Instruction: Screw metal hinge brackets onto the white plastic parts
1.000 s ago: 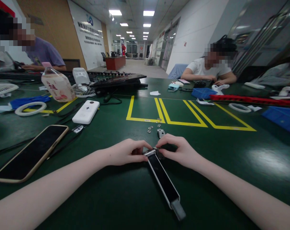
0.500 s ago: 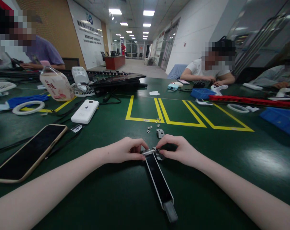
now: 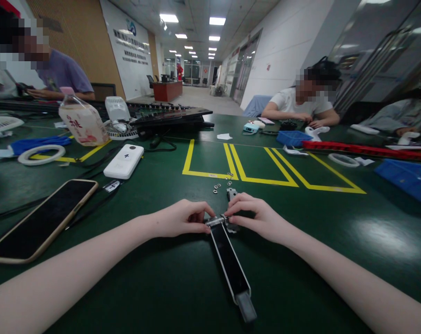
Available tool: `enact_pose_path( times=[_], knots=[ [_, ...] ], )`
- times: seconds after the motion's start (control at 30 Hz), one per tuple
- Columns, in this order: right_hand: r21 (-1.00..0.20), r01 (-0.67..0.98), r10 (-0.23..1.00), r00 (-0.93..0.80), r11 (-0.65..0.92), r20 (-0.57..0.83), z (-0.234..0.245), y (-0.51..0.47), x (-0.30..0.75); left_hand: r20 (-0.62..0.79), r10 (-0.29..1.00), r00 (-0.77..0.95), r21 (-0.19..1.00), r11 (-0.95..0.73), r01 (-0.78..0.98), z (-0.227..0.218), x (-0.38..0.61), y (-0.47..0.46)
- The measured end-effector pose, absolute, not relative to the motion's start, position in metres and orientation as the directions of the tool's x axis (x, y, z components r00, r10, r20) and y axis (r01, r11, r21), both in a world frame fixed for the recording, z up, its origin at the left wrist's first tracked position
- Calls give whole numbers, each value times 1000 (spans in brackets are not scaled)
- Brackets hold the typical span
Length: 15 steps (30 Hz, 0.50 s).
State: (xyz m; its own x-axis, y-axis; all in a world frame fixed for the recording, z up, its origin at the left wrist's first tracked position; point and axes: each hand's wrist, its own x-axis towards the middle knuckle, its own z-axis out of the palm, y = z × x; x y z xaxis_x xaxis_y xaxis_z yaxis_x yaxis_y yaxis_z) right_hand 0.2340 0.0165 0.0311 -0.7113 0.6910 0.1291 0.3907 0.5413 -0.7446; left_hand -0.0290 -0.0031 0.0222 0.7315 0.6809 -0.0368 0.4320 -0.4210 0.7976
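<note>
**Hand Positions at the Far End of the Black Bar**

1. Left area. A phone (image 3: 40,220) lies face up on the green table (image 3: 155,185), screen dark. Beyond it are a white tape ring (image 3: 41,154), a labelled drink bottle (image 3: 82,124) and a small white fan (image 3: 117,118). A white power bank (image 3: 124,161) lies nearer the centre, with black cables running past it.

2. My left hand (image 3: 177,218). It rests on the table with the fingers curled in. Thumb and forefinger are closed in a pinch on the left side of the metal end fitting (image 3: 215,221).

3. The black bar (image 3: 227,260). It lies flat on the table between my forearms, pointing away from me and angled slightly left. The metal end fitting sits at its far end; a grey stub projects from its near end.

4. My right hand (image 3: 259,218). It mirrors the left: fingers bent, fingertips pinched on the right side of the same fitting. The palm is off the bar.

5. Just beyond my fingers lie a small metal bracket (image 3: 231,192) and a few loose washers (image 3: 217,188), close to the yellow floor-tape outlines (image 3: 210,174).

6. Right area. A blue tray (image 3: 292,137), a long red strip (image 3: 366,149) and a second blue tray (image 3: 405,174) lie well apart from the bar. Other people sit at the far edges of the table, their hands on their own work.
</note>
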Motion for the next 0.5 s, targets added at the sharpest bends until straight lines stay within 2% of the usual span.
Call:
enact_pose_path(
  times=[0.23,0.5],
  knots=[
    [-744,393,677,-728,540,107,34,15,233,-37,679,733,790,-429,437,20,-30,-3],
    [-605,394,610,-768,692,197,29,15,235,-35,682,731,789,-430,439,17,-30,-2]
  ],
)
